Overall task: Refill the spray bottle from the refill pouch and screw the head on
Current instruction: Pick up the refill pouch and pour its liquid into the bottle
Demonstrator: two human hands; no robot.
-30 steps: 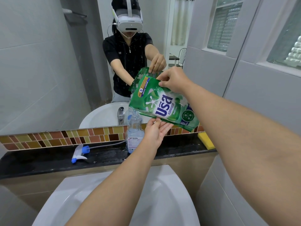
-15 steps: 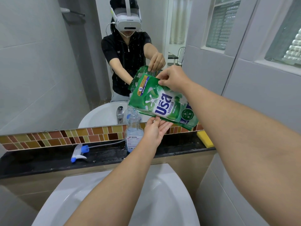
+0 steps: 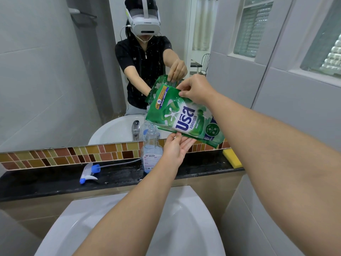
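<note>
Since the earlier frames little had changed: my right hand (image 3: 196,88) still pinched the upper corner of the glossy green refill pouch (image 3: 181,118) at centre frame, tilted with its low corner over the open neck of the clear plastic spray bottle (image 3: 151,150). My left hand (image 3: 176,149) stayed under the pouch, fingers straight and supporting its lower edge. The bottle stood on the black stone ledge (image 3: 46,182), with the white-and-blue spray head (image 3: 89,172) lying at left.

Green refill pouch (image 3: 184,117) — Thai brand lettering, circled "5".
</note>
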